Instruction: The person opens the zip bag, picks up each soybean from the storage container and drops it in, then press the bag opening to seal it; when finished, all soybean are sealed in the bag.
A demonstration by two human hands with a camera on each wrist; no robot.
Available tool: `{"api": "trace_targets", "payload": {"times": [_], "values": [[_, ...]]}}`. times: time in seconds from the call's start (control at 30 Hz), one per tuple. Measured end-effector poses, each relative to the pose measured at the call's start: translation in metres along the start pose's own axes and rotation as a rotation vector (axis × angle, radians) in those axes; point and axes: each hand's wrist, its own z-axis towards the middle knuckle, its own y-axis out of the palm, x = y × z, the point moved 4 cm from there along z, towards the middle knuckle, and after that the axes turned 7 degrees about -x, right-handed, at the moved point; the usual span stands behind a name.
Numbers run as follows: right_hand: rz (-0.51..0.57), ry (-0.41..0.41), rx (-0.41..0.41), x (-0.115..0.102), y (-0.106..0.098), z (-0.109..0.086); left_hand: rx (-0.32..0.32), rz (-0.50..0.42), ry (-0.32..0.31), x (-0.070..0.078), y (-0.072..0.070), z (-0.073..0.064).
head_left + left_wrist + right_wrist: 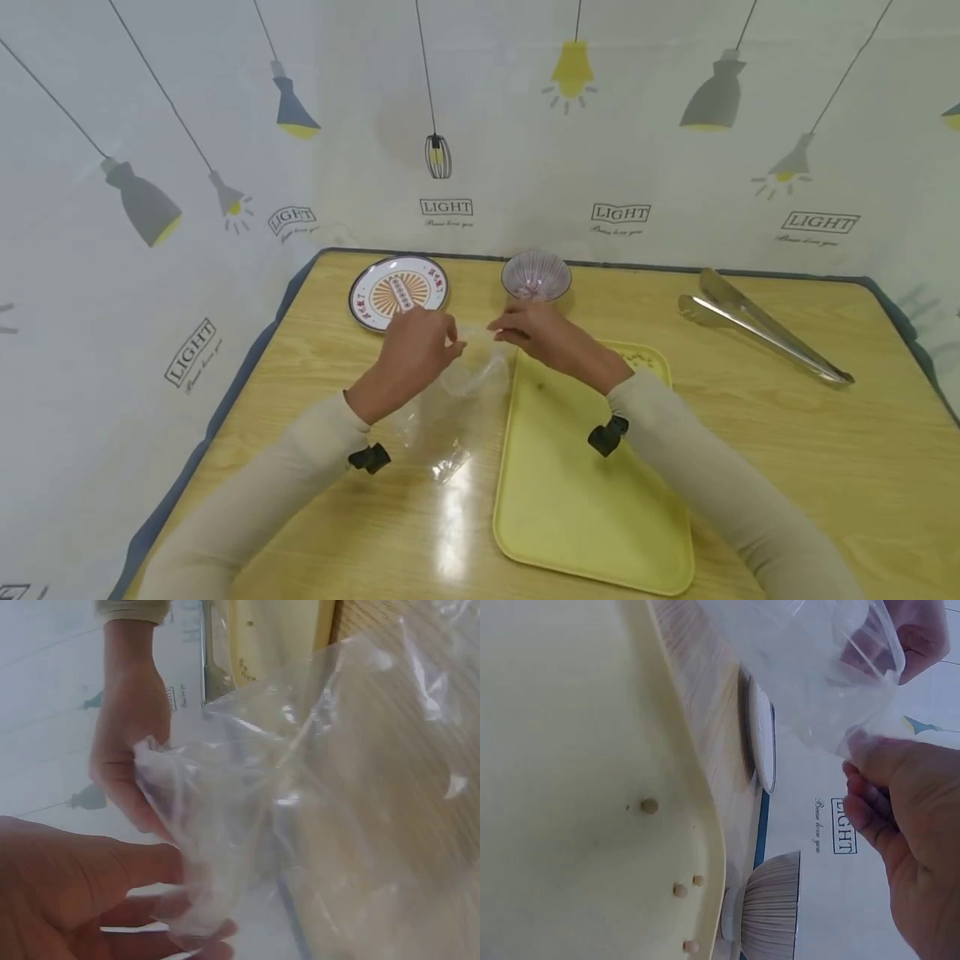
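A clear plastic bag (476,379) hangs between my two hands, its mouth spread apart at the top. My left hand (420,354) pinches one side of the rim between thumb and fingers. The opposite side of that rim is pinched by my right hand (551,337). In the left wrist view the thin plastic (247,802) looks creased and shiny, and I see nothing inside. Below my right forearm lies a yellow tray (592,500). Several small round tan pieces, one of them a tan ball (650,806), lie on it.
Behind my left hand is a white plate (365,287) with a sunburst pattern. A striped bowl (536,275) stands at the back, just beyond my right hand. Metal tongs (780,337) lie at the right. A patterned wall covering (510,108) rises behind the table.
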Motion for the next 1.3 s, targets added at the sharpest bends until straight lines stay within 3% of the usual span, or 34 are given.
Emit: {"api": "trace_targets", "payload": {"times": [0.13, 0.33, 0.5, 0.67, 0.77, 0.87, 1.03, 1.13, 1.3], "values": [[0.094, 0.041, 0.004, -0.001, 0.002, -0.005, -0.038, -0.056, -0.022, 0.001, 0.003, 0.002], [0.225, 0.054, -0.005, -0.016, 0.007, 0.000, -0.040, -0.121, -0.052, -0.002, 0.005, 0.006], [0.147, 0.075, -0.043, -0.018, 0.014, 0.004, -0.053, -0.125, -0.097, -0.007, 0.006, 0.009], [-0.003, 0.075, -0.145, -0.013, 0.015, 0.000, -0.098, -0.139, -0.103, -0.014, 0.008, 0.007], [-0.025, 0.118, -0.194, -0.008, 0.014, -0.006, -0.164, -0.181, -0.021, -0.021, 0.012, 0.003], [0.002, 0.148, -0.198, 0.001, 0.012, -0.013, -0.239, -0.262, 0.113, -0.034, 0.020, 0.002], [0.097, 0.138, -0.149, 0.015, 0.009, -0.022, -0.316, -0.496, 0.300, -0.056, 0.040, 0.005], [0.165, 0.111, -0.128, 0.020, 0.009, -0.025, -0.324, -0.589, 0.319, -0.065, 0.055, 0.006], [0.224, 0.097, -0.105, 0.025, 0.014, -0.028, -0.309, -0.686, 0.283, -0.071, 0.073, 0.006]]}}
